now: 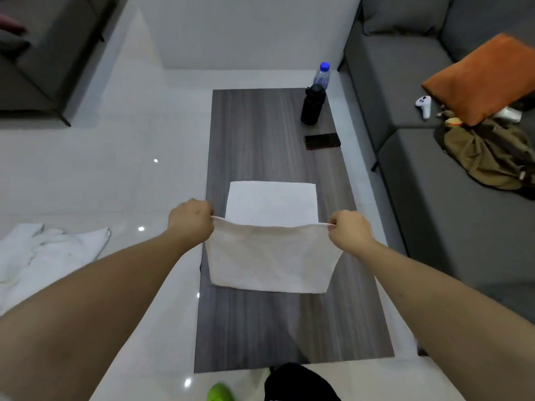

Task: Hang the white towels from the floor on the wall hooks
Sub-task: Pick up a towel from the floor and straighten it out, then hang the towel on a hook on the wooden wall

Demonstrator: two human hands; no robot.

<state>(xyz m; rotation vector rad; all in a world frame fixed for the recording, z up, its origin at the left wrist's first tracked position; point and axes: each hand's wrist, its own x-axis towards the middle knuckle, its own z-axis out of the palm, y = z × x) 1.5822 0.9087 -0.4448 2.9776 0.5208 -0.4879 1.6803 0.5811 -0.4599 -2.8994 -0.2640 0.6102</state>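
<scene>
At the left edge of the frame a heap of crumpled white towels [49, 253] lies on the glossy pale floor [121, 169], just beside the bare left forearm that rises from the lower left corner. That arm is stretched out forward, and the left hand [191, 218], left of centre, is turned knuckles-up with its fingers curled, pinching the upper left corner of a folded white towel [270, 259]. This towel hangs as a flat sheet in the middle of the frame, its top hem drawn fairly taut between the two hands, over a dark wood-grain table [260, 134]. Behind it, another folded white towel [272, 202] lies flat on the tabletop. Further up the table stand a black bottle [312, 105] and a clear bottle with a blue cap [322, 74], with a dark phone [322, 141] lying nearer. The right hand [348, 228], right of centre, pinches the towel's upper right corner, its arm reaching in from the lower right. A grey sofa [419, 169] fills the right side, bearing an orange cushion [486, 79].
</scene>
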